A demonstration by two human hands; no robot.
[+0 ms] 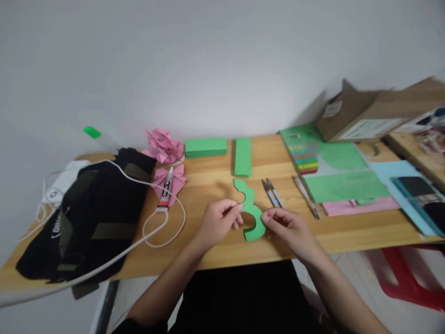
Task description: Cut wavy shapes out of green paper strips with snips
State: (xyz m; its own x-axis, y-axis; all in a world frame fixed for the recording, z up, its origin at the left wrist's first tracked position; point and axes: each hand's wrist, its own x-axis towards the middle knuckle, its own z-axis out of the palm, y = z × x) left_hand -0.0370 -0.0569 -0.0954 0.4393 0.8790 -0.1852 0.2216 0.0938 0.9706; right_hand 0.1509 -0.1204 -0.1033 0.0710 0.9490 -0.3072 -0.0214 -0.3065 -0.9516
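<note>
A curvy green paper cutout [257, 212], shaped like joined arcs, is held up over the front of the table. My left hand [221, 219] pinches its left side near the middle, thumb against fingers. On the other edge, my right hand [290, 227] pinches the lower arc between thumb and fingertips. Just beyond the right hand lie small blue-handled thread snips [272, 192], blades pointing away. Behind the cutout are two stacks of green paper strips, one lying crosswise [206, 147] and one lengthwise [243, 157].
Pink folded paper [163, 146] and a glue tube [166, 191] are at left, beside a white cable [184, 218] and a black bag [104, 208]. Rightward lie a pen [306, 197], green paper packs [344, 185], a cardboard box [375, 109] and a phone [422, 195].
</note>
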